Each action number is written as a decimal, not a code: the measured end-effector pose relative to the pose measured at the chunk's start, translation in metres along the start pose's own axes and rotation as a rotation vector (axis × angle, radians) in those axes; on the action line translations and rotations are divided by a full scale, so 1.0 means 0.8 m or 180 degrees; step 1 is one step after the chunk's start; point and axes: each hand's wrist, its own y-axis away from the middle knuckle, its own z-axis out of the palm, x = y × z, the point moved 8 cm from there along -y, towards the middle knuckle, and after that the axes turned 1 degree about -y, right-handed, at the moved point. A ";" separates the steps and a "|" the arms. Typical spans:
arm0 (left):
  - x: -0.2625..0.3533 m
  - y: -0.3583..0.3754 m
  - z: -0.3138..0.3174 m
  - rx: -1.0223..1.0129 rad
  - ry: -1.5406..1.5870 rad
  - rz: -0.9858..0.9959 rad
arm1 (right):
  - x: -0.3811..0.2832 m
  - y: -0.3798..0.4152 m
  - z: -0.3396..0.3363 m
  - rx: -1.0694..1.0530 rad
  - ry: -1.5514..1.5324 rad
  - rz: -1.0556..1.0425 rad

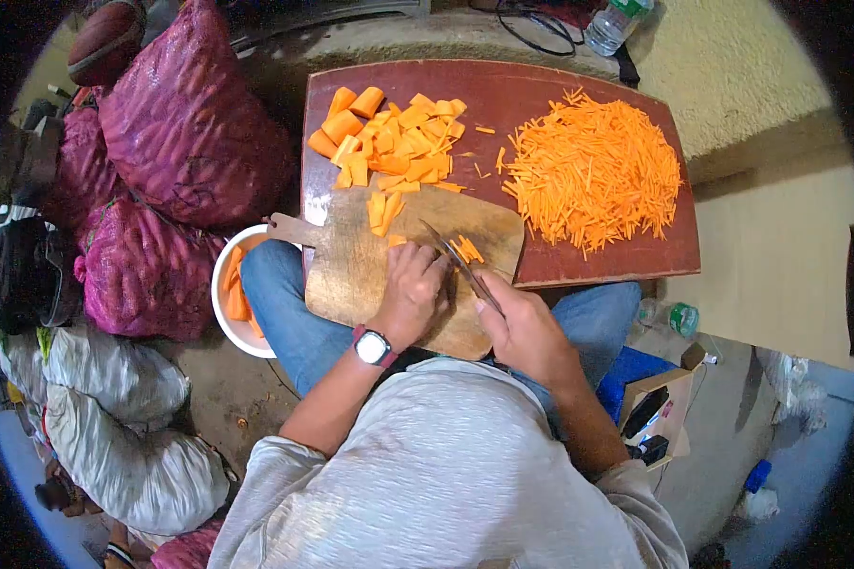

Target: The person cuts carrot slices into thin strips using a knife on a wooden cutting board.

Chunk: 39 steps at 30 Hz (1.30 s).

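Note:
My right hand (527, 327) is wrapped round the handle of a knife (462, 270), its blade pointing up and left over a wooden cutting board (351, 275). Just left of the blade, my left hand (413, 289) presses down on the board with curled fingers. A carrot slice (396, 241) peeks out at its knuckles; the rest under the fingers is hidden. Thin carrot strips (467, 248) lie right of the blade. A few flat carrot slices (383, 211) rest near the board's far edge.
Carrot chunks and slices (399, 137) lie at the back left of the red table (579, 270). A large heap of shredded carrot (593, 171) covers its right side. A white bucket (223, 313) with carrots stands left, beside pink mesh sacks (190, 133). Plastic bottles (669, 316) lie right.

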 end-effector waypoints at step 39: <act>-0.097 -0.122 -0.038 0.0024 -0.0828 -0.0003 | 0.037 0.015 -0.025 0.0587 0.0132 -0.0290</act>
